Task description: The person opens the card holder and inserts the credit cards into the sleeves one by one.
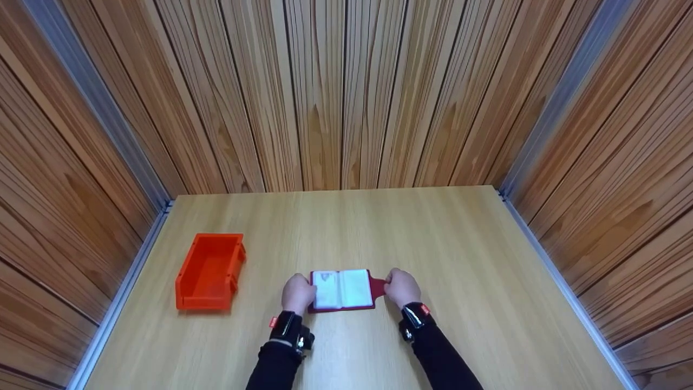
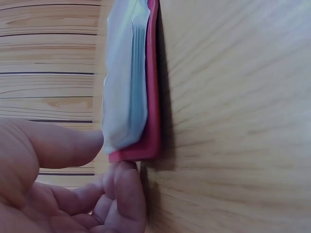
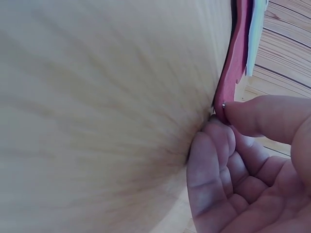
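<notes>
A red card holder (image 1: 342,310) lies spread open on the table, its clear plastic card sleeves (image 1: 354,288) facing up. At its left edge my left hand (image 1: 298,294) pinches the cover and sleeves between thumb and curled fingers. The left wrist view shows the stacked sleeves (image 2: 124,82) above the red cover (image 2: 152,97). On the other side my right hand (image 1: 402,287) pinches the end of the closing tab (image 1: 377,287). A small metal snap shows on this tab (image 3: 228,90) beside the thumb in the right wrist view.
An orange plastic bin (image 1: 210,271) stands on the table to the left of the hands. Wood-plank walls with metal corner rails (image 1: 563,103) enclose the back and sides of the light wooden table (image 1: 460,244).
</notes>
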`<action>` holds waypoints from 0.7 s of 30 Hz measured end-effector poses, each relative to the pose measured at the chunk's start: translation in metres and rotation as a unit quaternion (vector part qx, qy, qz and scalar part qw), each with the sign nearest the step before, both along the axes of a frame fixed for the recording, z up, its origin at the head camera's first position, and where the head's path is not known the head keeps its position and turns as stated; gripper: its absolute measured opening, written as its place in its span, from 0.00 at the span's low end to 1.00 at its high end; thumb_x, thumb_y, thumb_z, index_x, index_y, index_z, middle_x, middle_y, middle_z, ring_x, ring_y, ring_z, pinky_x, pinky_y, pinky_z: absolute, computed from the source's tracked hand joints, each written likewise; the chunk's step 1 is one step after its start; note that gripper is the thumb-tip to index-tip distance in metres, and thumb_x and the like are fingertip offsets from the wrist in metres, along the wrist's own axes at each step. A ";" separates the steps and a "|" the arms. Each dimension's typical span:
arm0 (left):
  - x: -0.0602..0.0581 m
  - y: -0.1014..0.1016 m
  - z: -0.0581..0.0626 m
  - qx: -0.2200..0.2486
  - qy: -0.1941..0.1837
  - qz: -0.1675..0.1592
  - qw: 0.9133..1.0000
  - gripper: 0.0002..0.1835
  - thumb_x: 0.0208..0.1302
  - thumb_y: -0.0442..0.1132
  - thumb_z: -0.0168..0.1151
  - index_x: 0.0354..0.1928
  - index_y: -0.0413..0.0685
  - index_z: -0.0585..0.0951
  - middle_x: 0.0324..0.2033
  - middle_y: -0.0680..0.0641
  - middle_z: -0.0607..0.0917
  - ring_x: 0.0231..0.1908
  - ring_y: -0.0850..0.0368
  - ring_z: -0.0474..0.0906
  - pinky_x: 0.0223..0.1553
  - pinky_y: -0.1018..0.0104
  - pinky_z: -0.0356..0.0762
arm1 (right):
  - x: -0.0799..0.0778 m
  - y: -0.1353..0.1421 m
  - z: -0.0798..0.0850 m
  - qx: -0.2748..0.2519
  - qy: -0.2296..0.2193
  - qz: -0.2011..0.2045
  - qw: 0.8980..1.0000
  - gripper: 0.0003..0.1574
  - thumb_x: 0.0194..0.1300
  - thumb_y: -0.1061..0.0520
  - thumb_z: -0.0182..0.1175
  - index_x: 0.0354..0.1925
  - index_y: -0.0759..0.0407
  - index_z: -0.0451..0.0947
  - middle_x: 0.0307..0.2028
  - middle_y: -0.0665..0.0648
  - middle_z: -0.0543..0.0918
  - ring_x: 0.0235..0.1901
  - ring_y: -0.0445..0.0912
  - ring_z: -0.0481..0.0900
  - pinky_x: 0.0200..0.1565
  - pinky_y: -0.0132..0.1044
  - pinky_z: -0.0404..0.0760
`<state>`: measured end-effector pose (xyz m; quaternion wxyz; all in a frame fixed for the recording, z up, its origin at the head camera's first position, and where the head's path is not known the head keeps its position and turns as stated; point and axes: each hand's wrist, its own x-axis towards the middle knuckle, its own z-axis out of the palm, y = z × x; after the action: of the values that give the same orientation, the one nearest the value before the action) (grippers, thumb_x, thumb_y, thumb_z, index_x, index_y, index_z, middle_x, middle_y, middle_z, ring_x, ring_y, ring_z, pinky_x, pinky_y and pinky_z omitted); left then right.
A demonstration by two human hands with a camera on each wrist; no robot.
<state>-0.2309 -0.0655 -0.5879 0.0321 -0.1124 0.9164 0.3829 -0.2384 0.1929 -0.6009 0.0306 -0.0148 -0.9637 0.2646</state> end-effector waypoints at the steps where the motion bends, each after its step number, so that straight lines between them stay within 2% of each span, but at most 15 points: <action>1: -0.001 0.000 0.000 0.005 0.002 0.001 1.000 0.06 0.55 0.31 0.61 0.22 0.41 0.75 0.22 0.47 0.77 0.26 0.50 0.73 0.30 0.56 0.72 | 0.000 0.000 0.000 0.000 0.001 0.000 1.000 0.07 0.51 0.66 0.65 0.26 0.59 0.74 0.24 0.54 0.78 0.28 0.51 0.76 0.32 0.47 0.75; 5: -0.003 -0.002 -0.001 0.030 0.010 0.004 0.999 0.03 0.56 0.31 0.62 0.29 0.37 0.80 0.27 0.45 0.82 0.31 0.48 0.77 0.37 0.55 0.76 | 0.000 0.000 -0.001 -0.002 0.003 -0.003 1.000 0.07 0.52 0.65 0.65 0.26 0.59 0.74 0.24 0.55 0.78 0.28 0.51 0.76 0.33 0.47 0.75; 10: -0.007 -0.003 0.000 0.083 -0.016 0.022 0.996 0.06 0.58 0.32 0.63 0.35 0.34 0.80 0.33 0.42 0.83 0.39 0.46 0.79 0.44 0.54 0.77 | 0.001 0.000 -0.001 -0.003 0.002 -0.006 1.000 0.07 0.52 0.65 0.65 0.26 0.59 0.75 0.25 0.55 0.78 0.28 0.52 0.77 0.33 0.47 0.76; 14: -0.008 -0.002 0.002 0.128 -0.031 0.028 0.991 0.08 0.61 0.32 0.64 0.39 0.34 0.79 0.36 0.41 0.82 0.42 0.45 0.78 0.46 0.53 0.77 | 0.001 0.000 0.000 -0.002 -0.003 -0.010 1.000 0.07 0.53 0.65 0.65 0.27 0.59 0.75 0.25 0.55 0.78 0.29 0.51 0.77 0.34 0.47 0.76; 21: -0.008 0.002 0.007 0.184 -0.026 0.026 0.982 0.08 0.62 0.31 0.63 0.41 0.34 0.79 0.38 0.40 0.82 0.44 0.46 0.78 0.48 0.53 0.76 | 0.000 0.000 0.000 0.002 0.000 0.000 1.000 0.07 0.53 0.65 0.64 0.26 0.60 0.74 0.24 0.54 0.78 0.28 0.51 0.76 0.33 0.46 0.75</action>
<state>-0.2386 -0.0637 -0.5811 0.0658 -0.1379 0.8261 0.5423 -0.2380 0.1926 -0.6007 0.0310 -0.0147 -0.9641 0.2632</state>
